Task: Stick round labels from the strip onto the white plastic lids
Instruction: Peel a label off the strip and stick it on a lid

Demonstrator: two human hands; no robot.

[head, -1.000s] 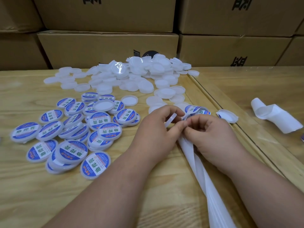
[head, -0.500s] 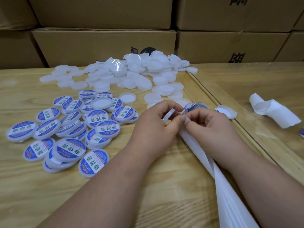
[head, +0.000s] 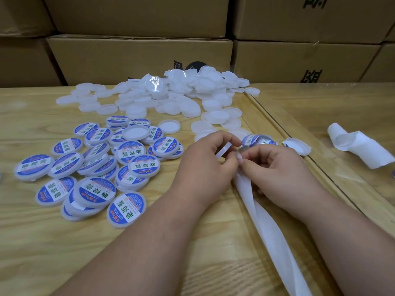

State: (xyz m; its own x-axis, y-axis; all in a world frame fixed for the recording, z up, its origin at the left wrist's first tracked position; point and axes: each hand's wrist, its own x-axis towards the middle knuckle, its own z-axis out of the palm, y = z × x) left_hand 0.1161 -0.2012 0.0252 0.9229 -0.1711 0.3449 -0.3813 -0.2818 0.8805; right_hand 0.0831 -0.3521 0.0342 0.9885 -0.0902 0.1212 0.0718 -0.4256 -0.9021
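Grainy wooden table (head: 32,242), round glossy lids (head: 171,97)

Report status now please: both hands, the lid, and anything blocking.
Left hand grips a white lid on edge. Right hand pinches the label strip beside it. Labelled lids piled left, blank lids behind. Nothing blocking.

Wooden table (head: 32,242), stacked cardboard boxes (head: 139,58) behind

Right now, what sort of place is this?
Likely a small packing workshop or stockroom: stacked cardboard boxes behind a wooden table, a heap of blank lids, and labelled lids.
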